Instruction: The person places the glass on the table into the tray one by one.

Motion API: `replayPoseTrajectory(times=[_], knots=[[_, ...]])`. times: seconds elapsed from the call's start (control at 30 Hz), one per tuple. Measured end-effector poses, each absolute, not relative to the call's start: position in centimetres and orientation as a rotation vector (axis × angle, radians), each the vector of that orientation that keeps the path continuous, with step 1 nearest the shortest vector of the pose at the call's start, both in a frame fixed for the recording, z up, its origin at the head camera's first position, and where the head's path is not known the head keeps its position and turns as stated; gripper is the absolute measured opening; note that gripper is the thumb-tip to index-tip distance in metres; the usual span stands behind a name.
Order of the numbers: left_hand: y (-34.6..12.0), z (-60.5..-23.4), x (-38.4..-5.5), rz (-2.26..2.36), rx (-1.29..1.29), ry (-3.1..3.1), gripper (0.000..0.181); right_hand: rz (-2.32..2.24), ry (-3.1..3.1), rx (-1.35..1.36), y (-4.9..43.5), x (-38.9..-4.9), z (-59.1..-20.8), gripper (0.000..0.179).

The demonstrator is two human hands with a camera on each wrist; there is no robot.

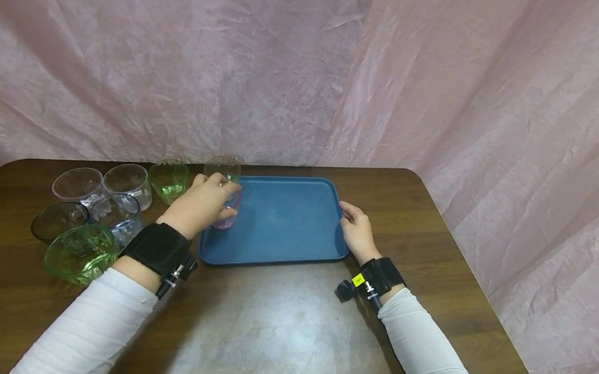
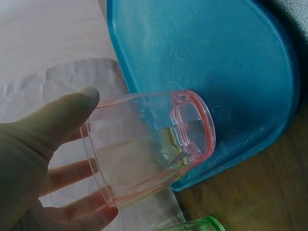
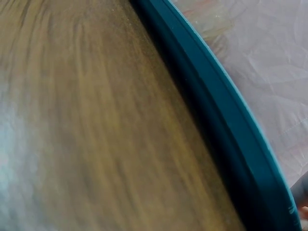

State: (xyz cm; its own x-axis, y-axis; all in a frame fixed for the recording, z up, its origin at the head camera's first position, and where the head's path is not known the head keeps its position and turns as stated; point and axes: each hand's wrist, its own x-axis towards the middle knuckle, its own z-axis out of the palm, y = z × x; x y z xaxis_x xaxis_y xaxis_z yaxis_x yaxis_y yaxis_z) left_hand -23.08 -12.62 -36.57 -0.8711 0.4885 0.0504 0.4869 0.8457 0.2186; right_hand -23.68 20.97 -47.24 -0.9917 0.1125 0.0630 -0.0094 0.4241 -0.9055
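My left hand [image 1: 199,203] holds a clear pink-tinted glass [image 2: 149,144] by its rim, thumb on one side and fingers on the other. In the head view this glass [image 1: 226,221] is over the left part of a blue rectangular tray [image 1: 286,219], partly hidden by the hand. Whether its base touches the tray I cannot tell. At the tray's right edge, my right hand [image 1: 358,232] grips the rim. Only a bit of that hand shows at the lower right of the right wrist view, beside the tray's side wall [image 3: 231,120].
A pale yellowish glass [image 1: 224,163] stands just behind my left hand. Left of the tray are a green glass [image 1: 170,185], two clear glasses, a dark-rimmed glass [image 1: 59,221], a bluish glass [image 1: 118,215] and a green bowl-like glass [image 1: 82,258]. Pink curtain [image 1: 264,62] hangs behind the table.
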Motion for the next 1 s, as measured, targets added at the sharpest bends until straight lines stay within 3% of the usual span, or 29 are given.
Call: replayPoseTrajectory(times=[1.0], knots=[[-12.37, -37.02, -22.87, 0.338, 0.771, 3.016, 0.041, 1.586, -2.564, -0.05, 20.97, -23.66, -47.08, 0.041]])
